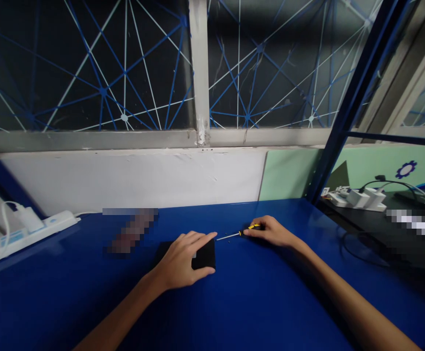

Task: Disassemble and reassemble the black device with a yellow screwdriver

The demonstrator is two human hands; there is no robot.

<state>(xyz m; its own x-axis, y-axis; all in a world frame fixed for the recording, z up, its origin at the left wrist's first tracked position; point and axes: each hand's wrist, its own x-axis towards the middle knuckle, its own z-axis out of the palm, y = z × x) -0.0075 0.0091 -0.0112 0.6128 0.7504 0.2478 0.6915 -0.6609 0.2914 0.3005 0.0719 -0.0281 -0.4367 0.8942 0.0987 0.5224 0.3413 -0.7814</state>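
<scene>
My left hand (183,261) lies on a flat black device (205,256) on the blue table (256,302), its fingers wrapped over the top and the thumb along the near side. My right hand (271,231) is closed round the black and yellow handle of a small screwdriver (239,233). The thin metal shaft points left, and its tip lies close to my left index fingertip, just above the black device. Most of the device is hidden under my left hand.
A white power strip (32,229) with a plugged charger and cable lies at the table's left edge. A blue post (344,112) rises at the right. Beyond it, a dark surface holds white adapters (362,199) and black cables. A window with blue and white netting is behind.
</scene>
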